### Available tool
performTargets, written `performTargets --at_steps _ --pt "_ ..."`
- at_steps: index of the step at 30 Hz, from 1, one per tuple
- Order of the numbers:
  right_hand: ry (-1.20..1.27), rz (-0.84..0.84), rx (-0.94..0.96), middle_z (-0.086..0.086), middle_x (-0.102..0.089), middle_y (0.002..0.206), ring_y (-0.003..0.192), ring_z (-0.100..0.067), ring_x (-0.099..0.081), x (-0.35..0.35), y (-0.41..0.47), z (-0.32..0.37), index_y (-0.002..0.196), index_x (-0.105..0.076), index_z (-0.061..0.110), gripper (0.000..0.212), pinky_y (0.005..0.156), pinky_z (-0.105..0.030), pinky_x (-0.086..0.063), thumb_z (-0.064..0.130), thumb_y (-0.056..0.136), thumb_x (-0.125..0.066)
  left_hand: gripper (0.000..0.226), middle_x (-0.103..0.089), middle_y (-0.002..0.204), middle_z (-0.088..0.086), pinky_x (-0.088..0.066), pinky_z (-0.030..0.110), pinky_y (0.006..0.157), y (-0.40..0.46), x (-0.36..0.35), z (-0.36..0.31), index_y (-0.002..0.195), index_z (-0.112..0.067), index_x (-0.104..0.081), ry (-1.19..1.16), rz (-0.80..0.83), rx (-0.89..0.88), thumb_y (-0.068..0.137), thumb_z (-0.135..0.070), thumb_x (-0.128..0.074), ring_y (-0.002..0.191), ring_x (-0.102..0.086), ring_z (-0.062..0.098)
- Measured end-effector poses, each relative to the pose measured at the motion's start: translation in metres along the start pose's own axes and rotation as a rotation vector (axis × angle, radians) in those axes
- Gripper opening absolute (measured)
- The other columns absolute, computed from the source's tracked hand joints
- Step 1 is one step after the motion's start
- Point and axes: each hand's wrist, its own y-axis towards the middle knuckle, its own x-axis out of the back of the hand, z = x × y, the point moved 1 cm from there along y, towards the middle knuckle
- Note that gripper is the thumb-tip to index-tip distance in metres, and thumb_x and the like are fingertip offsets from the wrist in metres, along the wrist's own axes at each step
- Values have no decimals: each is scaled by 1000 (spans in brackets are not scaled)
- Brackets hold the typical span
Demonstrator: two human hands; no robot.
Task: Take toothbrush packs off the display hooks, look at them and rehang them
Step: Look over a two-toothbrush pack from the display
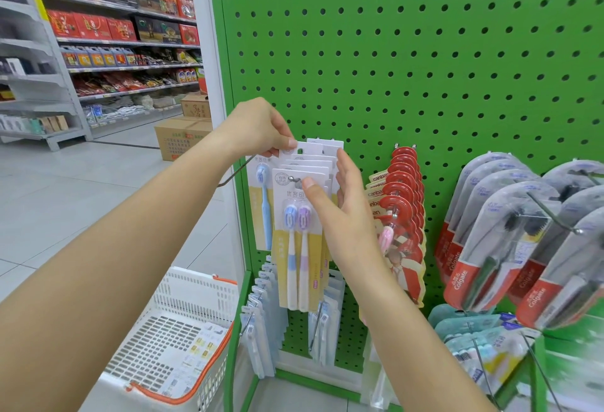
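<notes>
Centre of frame: a row of flat card-backed toothbrush packs is hanging on a thin metal hook from the green perforated steel pegboard. The front pack is showing two brushes under a clear blister, one blue-headed and one purple-headed, on a white and mustard card.

The left hand is reaching in from the lower left and pinching the top left corner of a pack near the back of the row, thumb on the card face, other fingers curled behind. A single pack with a blue brush is hanging below that hand, left of the row; can't tell which hook is carrying it.

The right hand is working the right side of the row: thumb tip is pressing on the front card beside the hang hole, fingers are extending straight up along the right card edges, loosely spread.

Right of centre: red-topped rounded card packs, stacked tight on another hook. Far right: glossy clear blister Colgate packs with red bottoms, tilting forward on long wire hooks.

Lower centre: slim white packs on lower hooks. Lower left: a white slotted plastic basket with an orange handle is sitting on the tiled floor. Upper left: store shelves holding red boxes and bottles; cardboard cartons on the floor beyond.
</notes>
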Motion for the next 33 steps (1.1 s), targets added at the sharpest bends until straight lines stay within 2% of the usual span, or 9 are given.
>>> performTargets --at_steps 5,8,14,17,20,24,27,29,33 --pt "3 -28 23 17 -27 154 140 2 -24 1 -10 6 149 -23 34 66 118 -35 -23 38 93 -58 12 -73 81 8 -56 28 73 -19 8 0 90 -11 -76 81 -111 -19 87 -22 -72 68 -64 15" --pt "1 -23 35 20 -26 152 138 5 -22 3 -18 11 148 -22 36 64 115 -25 -19 33 95 -57 13 -70 73 5 -47 18 60 -30 14 -1 87 -11 -75 118 -193 -30 89 -23 -70 63 -62 15" --pt "-5 -28 69 27 -27 142 136 8 -22 4 -32 19 147 -23 38 61 113 -21 -18 28 96 -56 14 -67 64 4 -56 34 83 -58 30 -4 79 -10 -73 126 -330 -33 89 -17 -66 65 -64 15" --pt "-4 -20 75 25 -29 146 131 9 -26 3 -42 24 146 -25 39 59 109 -21 -22 28 96 -55 16 -71 70 10 -56 35 82 -76 38 -4 77 -5 -74 104 -432 -48 85 -12 -62 73 -69 21" --pt "39 -27 100 18 -34 148 131 8 -32 3 -54 28 143 -29 38 55 108 -19 -26 25 96 -55 18 -68 74 4 -49 30 80 -98 46 -6 85 -8 -75 127 -605 -68 85 -16 -59 83 -67 24" --pt "133 -10 117 13 -53 131 120 8 -49 8 -73 26 131 -38 37 43 103 -15 -39 16 97 -54 18 -62 75 -4 -33 24 67 -128 46 -10 89 -15 -71 106 -791 -161 88 -26 -57 76 -55 15" --pt "158 20 73 6 -64 119 110 3 -58 12 -85 14 126 -45 34 37 93 -13 -45 16 95 -54 16 -58 70 -13 -51 35 71 -151 39 -12 86 -21 -69 -91 -784 -241 89 -33 -57 70 -57 14" --pt "151 55 19 7 -66 116 110 1 -59 13 -97 1 126 -46 33 38 94 -16 -46 23 91 -57 12 -62 71 -9 -56 44 63 -164 30 -8 80 -29 -64 -239 -728 -249 89 -34 -60 69 -64 22" --pt "116 163 -174 10 -70 109 105 2 -62 17 -127 -33 123 -54 32 42 90 -13 -47 43 84 -64 16 -63 71 5 -47 21 43 -185 -10 9 77 -21 -64 -604 -490 -98 93 -21 -63 56 -57 11"
